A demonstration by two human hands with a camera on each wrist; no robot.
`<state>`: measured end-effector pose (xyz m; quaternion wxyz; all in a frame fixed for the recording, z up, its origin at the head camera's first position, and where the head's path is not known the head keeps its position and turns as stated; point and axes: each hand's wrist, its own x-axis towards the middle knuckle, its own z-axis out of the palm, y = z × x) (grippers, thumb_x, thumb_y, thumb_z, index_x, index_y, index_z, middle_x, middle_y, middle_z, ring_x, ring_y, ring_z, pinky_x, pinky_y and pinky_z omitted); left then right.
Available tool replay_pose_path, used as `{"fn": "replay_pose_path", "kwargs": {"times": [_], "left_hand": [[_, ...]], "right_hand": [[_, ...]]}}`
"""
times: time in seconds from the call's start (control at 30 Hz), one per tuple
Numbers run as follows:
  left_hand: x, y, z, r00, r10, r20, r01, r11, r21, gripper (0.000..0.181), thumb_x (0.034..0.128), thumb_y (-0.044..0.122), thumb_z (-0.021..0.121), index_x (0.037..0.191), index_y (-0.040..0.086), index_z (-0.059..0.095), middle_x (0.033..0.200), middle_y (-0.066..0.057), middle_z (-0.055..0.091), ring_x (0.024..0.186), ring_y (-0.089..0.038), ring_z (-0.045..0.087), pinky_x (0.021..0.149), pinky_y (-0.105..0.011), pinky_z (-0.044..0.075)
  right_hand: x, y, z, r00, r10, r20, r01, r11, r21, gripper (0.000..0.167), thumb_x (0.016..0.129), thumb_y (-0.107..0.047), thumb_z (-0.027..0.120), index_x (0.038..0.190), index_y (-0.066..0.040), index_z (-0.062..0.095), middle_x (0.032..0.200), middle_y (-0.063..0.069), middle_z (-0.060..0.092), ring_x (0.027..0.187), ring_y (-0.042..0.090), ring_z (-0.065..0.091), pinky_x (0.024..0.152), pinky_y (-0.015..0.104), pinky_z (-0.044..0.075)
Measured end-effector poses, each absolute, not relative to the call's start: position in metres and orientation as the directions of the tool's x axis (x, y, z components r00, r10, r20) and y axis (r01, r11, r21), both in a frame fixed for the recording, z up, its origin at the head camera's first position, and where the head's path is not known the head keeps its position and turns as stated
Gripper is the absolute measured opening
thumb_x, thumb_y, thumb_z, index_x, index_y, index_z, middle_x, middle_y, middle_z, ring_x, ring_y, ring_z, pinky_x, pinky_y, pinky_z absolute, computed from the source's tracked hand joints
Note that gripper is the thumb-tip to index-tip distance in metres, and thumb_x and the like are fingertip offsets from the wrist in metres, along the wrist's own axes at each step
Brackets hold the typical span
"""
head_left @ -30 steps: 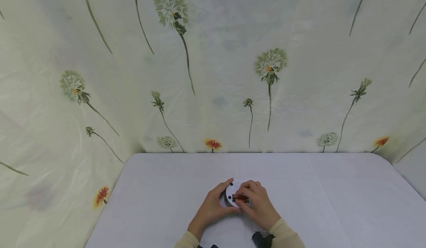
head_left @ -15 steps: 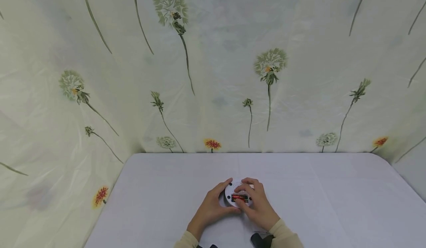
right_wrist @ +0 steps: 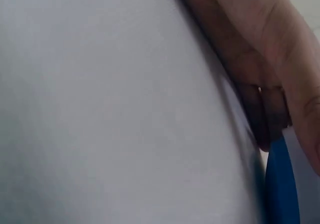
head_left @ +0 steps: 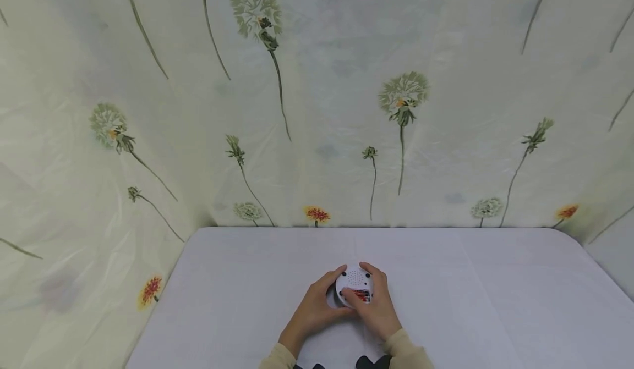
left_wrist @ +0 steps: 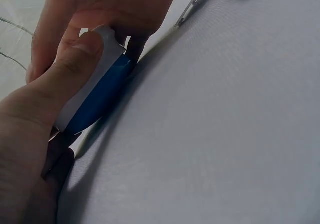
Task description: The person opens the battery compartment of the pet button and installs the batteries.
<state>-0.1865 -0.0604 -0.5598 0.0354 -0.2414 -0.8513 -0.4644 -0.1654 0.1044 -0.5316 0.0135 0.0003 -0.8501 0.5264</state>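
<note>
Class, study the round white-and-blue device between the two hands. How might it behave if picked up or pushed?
The round device is probably stiff: its rim shows no dent where gripped. It may slip, since its blue side looks smooth. If turned over, its red batteries might drop out, as no cover shows.

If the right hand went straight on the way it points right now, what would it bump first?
Probably the disc: the right hand is touching it. Past that, depth is hard to judge.
</note>
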Motion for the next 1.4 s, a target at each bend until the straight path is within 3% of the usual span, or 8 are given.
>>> {"fn": "replay_pose_path", "kwargs": {"times": [0.53,0.77,1.07,1.4], "left_hand": [[-0.1867,-0.0616,-0.5571,-0.869,0.406,0.283,0.466,0.478,0.744,0.087,0.072,0.038,0.081,0.145,0.018,0.038,0.139,0.001,0.052,0.13,-0.016,0.048,0.109,-0.037,0.04],[-0.1858,-0.0613,-0.5563,-0.865,0.407,0.294,0.477,0.48,0.736,0.086,0.0721,0.036,0.081,0.145,0.017,0.038,0.138,0.0,0.053,0.129,-0.016,0.049,0.108,-0.037,0.041],[-0.1875,-0.0611,-0.559,-0.876,0.396,0.275,0.449,0.462,0.765,0.087,0.0712,0.044,0.079,0.144,0.019,0.04,0.139,0.002,0.051,0.131,-0.014,0.047,0.11,-0.036,0.04],[-0.1894,-0.0623,-0.5623,-0.867,0.404,0.293,0.468,0.455,0.758,0.085,0.072,0.043,0.079,0.144,0.022,0.039,0.139,0.003,0.052,0.129,-0.013,0.048,0.109,-0.035,0.04]], "right_hand": [[-0.1637,0.1041,-0.5343,-0.994,-0.005,0.113,-0.099,0.521,-0.847,0.074,0.078,-0.037,0.075,0.139,-0.017,0.038,0.135,0.009,0.039,0.11,0.02,0.048,0.093,0.034,0.04],[-0.1643,0.1037,-0.535,-0.993,-0.015,0.113,-0.104,0.539,-0.836,0.071,0.08,-0.032,0.074,0.14,-0.017,0.037,0.137,0.01,0.038,0.115,0.022,0.047,0.097,0.038,0.04],[-0.1648,0.1044,-0.5365,-0.994,-0.031,0.108,-0.109,0.509,-0.854,0.071,0.082,-0.023,0.072,0.141,-0.015,0.034,0.137,0.011,0.037,0.114,0.021,0.046,0.096,0.034,0.039],[-0.1642,0.1035,-0.5366,-0.99,-0.041,0.132,-0.135,0.495,-0.858,0.07,0.081,-0.022,0.072,0.141,-0.014,0.036,0.138,0.011,0.035,0.124,0.023,0.043,0.104,0.043,0.036]]}}
